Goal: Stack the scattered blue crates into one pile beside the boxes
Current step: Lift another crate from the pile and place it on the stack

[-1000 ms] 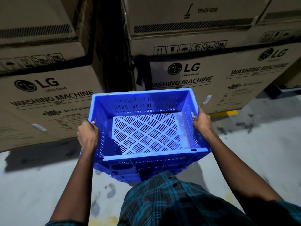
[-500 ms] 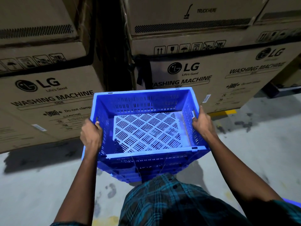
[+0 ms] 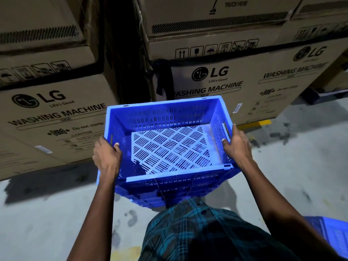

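blue crate (image 3: 170, 147), slotted walls, lattice floor

Both hands are on the blue crate (image 3: 169, 146), one at each short side. The left hand (image 3: 106, 157) curls over the left rim, thumb inside the wall; the right hand (image 3: 237, 146) grips the right rim by its handle slot. The crate is empty, its slotted floor pale. Below its near wall more blue crate walls (image 3: 150, 196) show, lined up under it. Just behind stand cardboard washing machine boxes (image 3: 244, 78), stacked on the grey concrete floor (image 3: 47, 213). A plaid shirt (image 3: 197, 234) fills the bottom, and another blue crate (image 3: 333, 234) peeks in at lower right.
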The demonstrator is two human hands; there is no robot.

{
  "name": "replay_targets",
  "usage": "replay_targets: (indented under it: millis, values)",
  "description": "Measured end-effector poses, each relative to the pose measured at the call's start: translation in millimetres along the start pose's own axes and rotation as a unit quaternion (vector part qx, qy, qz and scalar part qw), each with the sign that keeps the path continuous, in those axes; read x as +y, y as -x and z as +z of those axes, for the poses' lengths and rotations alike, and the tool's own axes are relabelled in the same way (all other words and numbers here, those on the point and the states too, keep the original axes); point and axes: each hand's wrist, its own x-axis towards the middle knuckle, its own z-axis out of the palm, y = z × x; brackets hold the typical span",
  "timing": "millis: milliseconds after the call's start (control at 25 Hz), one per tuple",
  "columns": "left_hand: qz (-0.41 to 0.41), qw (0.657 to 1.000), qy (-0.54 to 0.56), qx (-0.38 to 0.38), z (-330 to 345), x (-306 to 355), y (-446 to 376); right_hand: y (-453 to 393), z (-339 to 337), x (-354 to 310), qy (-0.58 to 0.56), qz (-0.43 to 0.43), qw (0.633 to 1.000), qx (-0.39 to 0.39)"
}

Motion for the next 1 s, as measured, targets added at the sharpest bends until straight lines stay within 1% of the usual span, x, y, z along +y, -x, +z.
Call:
replay_targets:
  millis: [80,160,320,360,440,480,520,560,640,760,840,1000]
  values:
    - [0.023,1.000,-0.016,0.013,2.4,-2.7,7.8,20.3,0.3,-1.0,-0.013,0.002,1.000,0.006]
    - [0.058,0.998,-0.012,0.018,5.8,-2.8,23.0,45.2,2.1,0.3,-0.015,-0.017,1.000,0.012]
    - [0.158,0.987,0.025,-0.031,11.7,10.3,72.4,88.8,2.5,6.2,-0.016,-0.077,0.997,-0.019]
    - [0.189,0.979,0.047,-0.056,13.1,13.8,85.1,97.7,2.7,8.5,-0.022,-0.088,0.996,-0.027]
    - [0.283,0.947,0.069,-0.134,16.0,16.9,108.3,112.9,6.8,14.7,-0.014,-0.122,0.992,-0.036]
    - [0.333,0.926,0.051,-0.167,17.3,16.3,117.3,118.2,10.9,18.6,0.007,-0.142,0.989,-0.034]
    - [0.377,0.908,0.025,-0.183,19.5,14.9,122.5,120.1,15.8,22.3,0.030,-0.160,0.986,-0.024]
    - [0.404,0.896,0.003,-0.185,21.4,13.4,124.1,118.9,19.1,24.3,0.046,-0.169,0.985,-0.007]
    - [0.411,0.894,-0.016,-0.174,24.0,13.0,120.3,109.9,21.3,22.3,0.050,-0.153,0.987,0.021]
    - [0.408,0.897,-0.040,-0.167,27.4,15.8,115.9,98.1,23.0,17.3,0.027,-0.136,0.990,0.034]
    - [0.410,0.895,-0.049,-0.166,28.2,17.6,119.1,97.9,21.7,19.4,-0.017,-0.132,0.991,0.034]
    - [0.400,0.899,-0.014,-0.179,25.4,15.9,121.9,110.4,16.4,27.8,-0.123,-0.155,0.979,0.055]
